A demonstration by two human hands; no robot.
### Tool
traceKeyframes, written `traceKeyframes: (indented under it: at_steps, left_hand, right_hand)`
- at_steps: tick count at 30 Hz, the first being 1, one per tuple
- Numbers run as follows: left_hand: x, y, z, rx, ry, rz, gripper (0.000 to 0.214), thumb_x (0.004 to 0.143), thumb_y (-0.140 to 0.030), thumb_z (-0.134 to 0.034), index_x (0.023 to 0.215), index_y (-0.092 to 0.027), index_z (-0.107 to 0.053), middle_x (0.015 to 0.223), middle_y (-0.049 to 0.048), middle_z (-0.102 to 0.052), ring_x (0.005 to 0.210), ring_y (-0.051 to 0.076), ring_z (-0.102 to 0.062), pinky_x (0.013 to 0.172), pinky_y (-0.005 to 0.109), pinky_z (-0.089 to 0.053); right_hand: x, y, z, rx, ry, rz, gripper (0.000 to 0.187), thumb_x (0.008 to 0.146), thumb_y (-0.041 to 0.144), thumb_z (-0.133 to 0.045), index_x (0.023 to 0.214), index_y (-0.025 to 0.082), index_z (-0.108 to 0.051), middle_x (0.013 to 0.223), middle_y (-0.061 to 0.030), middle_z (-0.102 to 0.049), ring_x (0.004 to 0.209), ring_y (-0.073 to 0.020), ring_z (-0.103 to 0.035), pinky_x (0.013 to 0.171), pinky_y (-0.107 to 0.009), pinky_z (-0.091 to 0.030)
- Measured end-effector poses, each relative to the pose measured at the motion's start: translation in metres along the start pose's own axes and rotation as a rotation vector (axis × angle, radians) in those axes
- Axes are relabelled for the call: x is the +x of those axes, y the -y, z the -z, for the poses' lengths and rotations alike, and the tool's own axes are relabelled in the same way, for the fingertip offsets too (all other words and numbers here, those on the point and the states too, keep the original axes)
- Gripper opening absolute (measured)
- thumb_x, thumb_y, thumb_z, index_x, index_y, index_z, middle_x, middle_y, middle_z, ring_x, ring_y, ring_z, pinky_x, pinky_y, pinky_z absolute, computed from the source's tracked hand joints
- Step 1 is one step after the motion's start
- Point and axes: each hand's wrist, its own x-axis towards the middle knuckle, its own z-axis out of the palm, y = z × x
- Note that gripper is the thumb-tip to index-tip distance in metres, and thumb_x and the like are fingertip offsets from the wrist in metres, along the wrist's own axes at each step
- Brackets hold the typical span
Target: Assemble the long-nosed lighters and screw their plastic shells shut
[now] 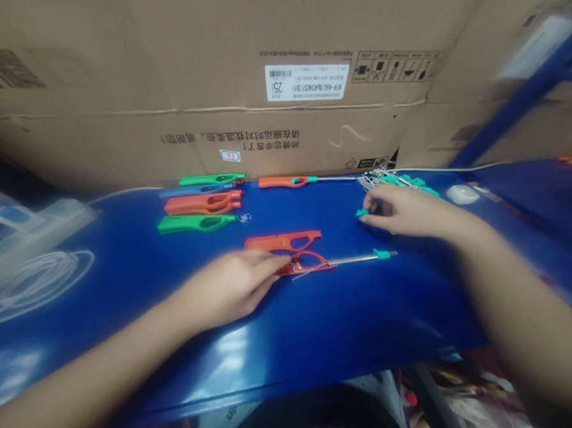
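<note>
My left hand (241, 277) is closed, its fingertips on the lower red lighter shell (310, 262), which lies in the middle of the table. A metal rod (353, 259) with a teal collar sticks out of that shell to the right, and a thin wire trails below. Just above lies another orange-red shell half (268, 242) with a looped trigger opening. Over to the right, my right hand (403, 211) pinches a small teal plastic piece (361, 213) between thumb and finger. Behind that hand is a pile of metal rods and teal parts (399, 180).
Several green, blue and orange lighter bodies (199, 206) lie in a stack at back left, tiny pins (246, 218) beside them. An orange lighter (284, 182) with a rod lies along the cardboard wall (212, 84). Coiled white cable (40, 284) sits left, a white mouse-like object (462, 194) right.
</note>
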Motion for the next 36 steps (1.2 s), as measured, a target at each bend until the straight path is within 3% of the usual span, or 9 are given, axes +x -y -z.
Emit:
traceKeyframes:
  at_steps: [3,6,9,12,18,25,30,33,36]
  left_hand:
    - [0.0,0.0,0.001,0.01,-0.019,-0.014,0.034,0.101,-0.026,-0.049,0.133,-0.021,-0.062,0.12,0.0082,-0.073,0.101,0.023,-0.073,0.089,0.039,-0.062]
    - [0.0,0.0,0.002,-0.004,-0.026,-0.024,0.034,0.101,-0.025,-0.05,0.132,-0.021,-0.062,0.121,0.007,-0.073,0.101,0.022,-0.073,0.09,0.038,-0.062]
    - [0.0,0.0,0.002,-0.01,-0.032,-0.036,0.033,0.101,-0.024,-0.05,0.13,-0.022,-0.063,0.121,0.0066,-0.073,0.103,0.022,-0.073,0.091,0.038,-0.062]
    - [0.001,-0.001,0.002,-0.013,-0.042,-0.049,0.032,0.1,-0.022,-0.05,0.129,-0.021,-0.065,0.121,0.0071,-0.073,0.104,0.021,-0.073,0.092,0.037,-0.061]
    - [0.002,-0.001,0.003,-0.043,-0.028,-0.044,0.032,0.1,-0.022,-0.05,0.128,-0.022,-0.065,0.122,0.007,-0.072,0.105,0.021,-0.072,0.094,0.036,-0.06]
    - [0.001,0.0,0.004,-0.055,-0.027,-0.051,0.031,0.1,-0.022,-0.05,0.127,-0.023,-0.065,0.122,0.0051,-0.072,0.107,0.02,-0.071,0.095,0.036,-0.059]
    - [0.001,0.0,0.004,-0.066,-0.032,-0.059,0.03,0.1,-0.021,-0.05,0.127,-0.022,-0.065,0.121,0.0049,-0.073,0.107,0.02,-0.071,0.095,0.035,-0.059]
    - [0.002,0.0,0.004,-0.071,-0.027,-0.058,0.03,0.1,-0.021,-0.05,0.127,-0.022,-0.065,0.122,0.0052,-0.073,0.107,0.02,-0.071,0.095,0.036,-0.059]
    - [0.002,0.0,0.004,-0.073,-0.023,-0.053,0.031,0.1,-0.022,-0.051,0.127,-0.023,-0.065,0.122,0.0053,-0.072,0.108,0.02,-0.071,0.096,0.036,-0.058]
  right_hand:
    - [0.001,0.018,-0.013,0.026,0.066,0.084,0.023,0.087,0.045,-0.057,0.091,0.022,-0.057,0.094,-0.0057,-0.065,0.076,-0.0195,-0.058,0.064,-0.031,-0.04]
    - [0.002,0.018,-0.02,-0.003,0.101,0.06,0.019,0.087,0.041,-0.056,0.091,0.022,-0.055,0.093,-0.0055,-0.064,0.074,-0.0189,-0.057,0.064,-0.031,-0.04]
    - [0.004,0.005,-0.02,-0.068,0.091,-0.024,0.018,0.087,0.039,-0.054,0.088,0.022,-0.054,0.09,-0.0064,-0.064,0.072,-0.0199,-0.056,0.063,-0.032,-0.04]
    - [0.005,-0.004,-0.017,-0.062,0.075,-0.02,0.019,0.085,0.04,-0.054,0.086,0.021,-0.054,0.085,-0.0068,-0.064,0.071,-0.0205,-0.056,0.064,-0.033,-0.041]
    - [0.005,0.015,-0.012,-0.021,0.022,0.076,0.015,0.084,0.028,-0.054,0.087,0.019,-0.064,0.087,-0.008,-0.068,0.073,-0.0193,-0.06,0.069,-0.032,-0.045]
    - [0.004,0.034,-0.014,0.281,0.033,0.075,0.025,0.084,0.027,-0.058,0.105,0.018,-0.067,0.066,0.0005,-0.065,0.058,-0.0142,-0.059,0.061,-0.026,-0.045]
    - [0.004,0.047,-0.021,0.504,0.102,0.015,0.024,0.09,0.037,-0.057,0.097,0.017,-0.069,0.059,0.0011,-0.064,0.05,-0.0125,-0.057,0.054,-0.025,-0.043]
    - [0.006,0.048,-0.025,0.41,0.053,0.064,0.026,0.091,0.039,-0.056,0.089,0.018,-0.072,0.068,-0.0021,-0.068,0.06,-0.0141,-0.058,0.06,-0.026,-0.042]
    - [0.008,0.043,-0.028,0.278,0.008,0.1,0.034,0.095,0.043,-0.051,0.076,0.019,-0.064,0.069,-0.0028,-0.066,0.063,-0.0151,-0.055,0.062,-0.027,-0.039]
